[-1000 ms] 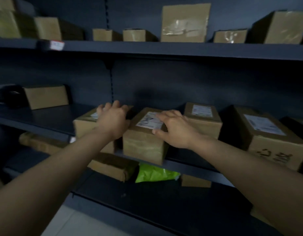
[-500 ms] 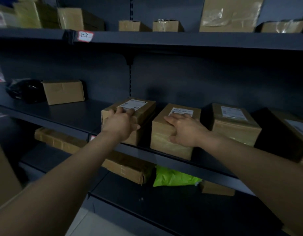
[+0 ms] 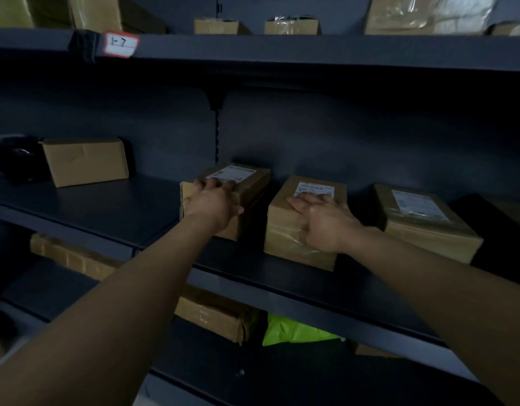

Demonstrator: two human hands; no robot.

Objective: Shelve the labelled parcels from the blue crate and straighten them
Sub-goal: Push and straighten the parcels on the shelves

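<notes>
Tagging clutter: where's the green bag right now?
Head view, lower centre: the green bag lies on the lower shelf, just right of a cardboard box and below the parcel under the right hand.

Left hand (image 3: 213,205) and right hand (image 3: 326,225) extended forward — palms down.

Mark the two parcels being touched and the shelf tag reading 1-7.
Left parcel (image 3: 232,172): head view, on the white label on its top.
Right parcel (image 3: 282,240): head view, on its taped front face.
Shelf tag (image 3: 121,44): head view, middle of the white card on the upper shelf edge.
</notes>
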